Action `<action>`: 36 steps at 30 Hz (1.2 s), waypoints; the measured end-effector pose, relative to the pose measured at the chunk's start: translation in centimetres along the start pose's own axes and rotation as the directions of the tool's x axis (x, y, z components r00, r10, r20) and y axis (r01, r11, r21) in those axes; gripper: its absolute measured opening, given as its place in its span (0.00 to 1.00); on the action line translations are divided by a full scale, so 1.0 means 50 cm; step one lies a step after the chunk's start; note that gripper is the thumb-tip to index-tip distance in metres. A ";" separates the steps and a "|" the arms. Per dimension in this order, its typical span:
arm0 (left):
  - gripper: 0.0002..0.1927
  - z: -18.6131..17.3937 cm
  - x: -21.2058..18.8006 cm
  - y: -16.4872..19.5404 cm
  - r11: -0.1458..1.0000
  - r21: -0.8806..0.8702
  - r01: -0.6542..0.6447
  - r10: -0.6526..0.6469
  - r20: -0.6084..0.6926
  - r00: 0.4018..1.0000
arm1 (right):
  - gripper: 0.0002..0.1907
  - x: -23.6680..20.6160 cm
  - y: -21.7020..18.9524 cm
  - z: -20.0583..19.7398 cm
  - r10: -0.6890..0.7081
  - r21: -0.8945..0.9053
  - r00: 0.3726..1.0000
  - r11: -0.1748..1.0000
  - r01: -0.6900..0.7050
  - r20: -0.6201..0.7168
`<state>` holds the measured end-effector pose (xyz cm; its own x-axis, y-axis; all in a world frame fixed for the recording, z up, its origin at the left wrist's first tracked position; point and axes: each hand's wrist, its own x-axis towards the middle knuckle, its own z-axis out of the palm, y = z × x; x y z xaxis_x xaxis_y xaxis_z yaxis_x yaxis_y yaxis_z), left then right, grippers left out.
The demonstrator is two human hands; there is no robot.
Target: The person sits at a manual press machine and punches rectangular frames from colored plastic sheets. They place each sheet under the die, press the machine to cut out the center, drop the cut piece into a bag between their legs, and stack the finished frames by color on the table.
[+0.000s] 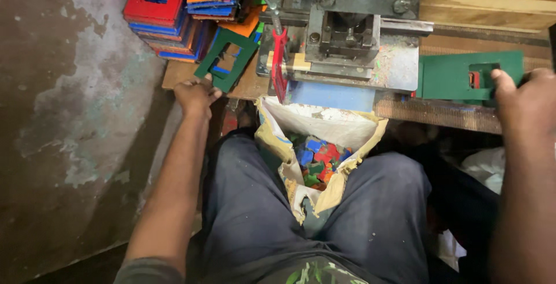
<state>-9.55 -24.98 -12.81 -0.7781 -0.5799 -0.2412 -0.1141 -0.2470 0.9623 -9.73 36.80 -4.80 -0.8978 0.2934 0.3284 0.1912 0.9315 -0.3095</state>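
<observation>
Head view sack [324, 127]: open at 6 o'clock, coloured scraps [317, 162] inside.
Left hand [194, 95]: fingers clamped on green frame [223, 58].
Right hand [524, 107]: fingers clamped on green panel [457, 75].

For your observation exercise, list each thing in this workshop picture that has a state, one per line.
Left hand: gripping a dark green frame.
Right hand: holding a green frame flat on the bench.
Sack: open, partly filled with coloured scraps.
Stack of frames: piled, leaning.

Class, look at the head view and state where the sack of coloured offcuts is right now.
The sack of coloured offcuts sits at centre frame between the person's knees, directly below the metal press and the wooden bench edge.
</observation>
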 end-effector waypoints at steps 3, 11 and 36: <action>0.14 -0.002 -0.010 0.011 0.992 0.130 0.000 -0.001 0.008 1.000 | 0.16 0.011 -0.002 -0.015 0.147 0.504 0.976 0.838 -0.210 0.163; 0.04 0.010 -0.038 0.024 0.991 0.088 0.103 -0.103 0.002 0.995 | 0.11 -0.032 -0.001 -0.108 0.022 0.848 0.937 0.417 -0.326 0.349; 0.27 0.209 -0.388 0.174 0.592 0.449 -0.669 -0.030 0.842 0.539 | 0.18 -0.052 -0.127 -0.038 -0.134 0.875 0.864 0.061 -0.481 0.484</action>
<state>-1.91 -7.78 1.56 -0.9357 0.3489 -0.0529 0.1756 0.5905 0.7877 -7.87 30.52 -1.96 -0.9940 0.0245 -0.1069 0.0962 -0.2720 -0.9575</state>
